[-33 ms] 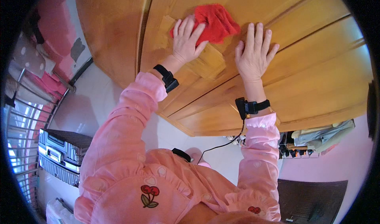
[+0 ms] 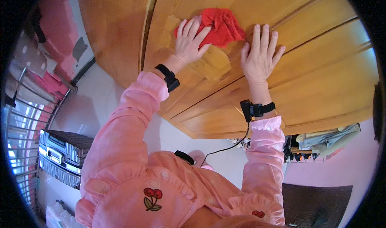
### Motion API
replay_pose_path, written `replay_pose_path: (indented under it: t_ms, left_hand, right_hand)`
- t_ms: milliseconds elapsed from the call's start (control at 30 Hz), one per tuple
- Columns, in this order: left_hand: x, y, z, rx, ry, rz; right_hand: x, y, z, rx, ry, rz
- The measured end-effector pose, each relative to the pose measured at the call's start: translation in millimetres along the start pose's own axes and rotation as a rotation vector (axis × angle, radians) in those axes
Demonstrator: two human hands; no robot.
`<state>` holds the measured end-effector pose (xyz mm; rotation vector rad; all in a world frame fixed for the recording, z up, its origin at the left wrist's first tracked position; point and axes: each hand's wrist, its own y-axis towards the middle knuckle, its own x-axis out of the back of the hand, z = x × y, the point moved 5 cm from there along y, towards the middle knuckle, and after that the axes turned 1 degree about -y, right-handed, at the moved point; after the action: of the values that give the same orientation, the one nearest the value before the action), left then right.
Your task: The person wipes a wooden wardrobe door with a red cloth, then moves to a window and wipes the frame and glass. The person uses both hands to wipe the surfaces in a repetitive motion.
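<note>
A crumpled red cloth lies against the yellow-brown wooden panelled door at the top of the head view. My left hand holds the cloth to the wood, its fingers spread over the cloth's left part. To the right of the cloth, my right hand rests flat on the wood with fingers stretched out and nothing in it. Both wrists wear black straps, and a thin black cable runs down from the right one.
A silver ribbed suitcase stands at the left beside a metal rail. Clothes hang at the far left. Folded clothes sit on a rack at the right, above a dark brown panel. The floor is pale tile.
The red cloth and my left hand sit very slightly lower and farther right on the wood. My right hand has shifted a little the same way.
</note>
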<state>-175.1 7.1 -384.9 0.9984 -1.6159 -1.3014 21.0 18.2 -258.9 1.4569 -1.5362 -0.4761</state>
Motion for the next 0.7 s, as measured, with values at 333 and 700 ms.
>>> replay_pose_path:
  t_ms: [333, 700]
  left_hand:
    - [3.9, -25.9, 45.5, 0.292, 0.028, -0.130]
    - [2.3, -34.0, -10.4, 0.231, -0.097, -0.061]
  right_hand:
    - [-1.9, -4.6, 2.2, 0.059, -0.045, -0.006]
    - [-1.7, -2.7, 2.8, 0.072, -0.013, -0.027]
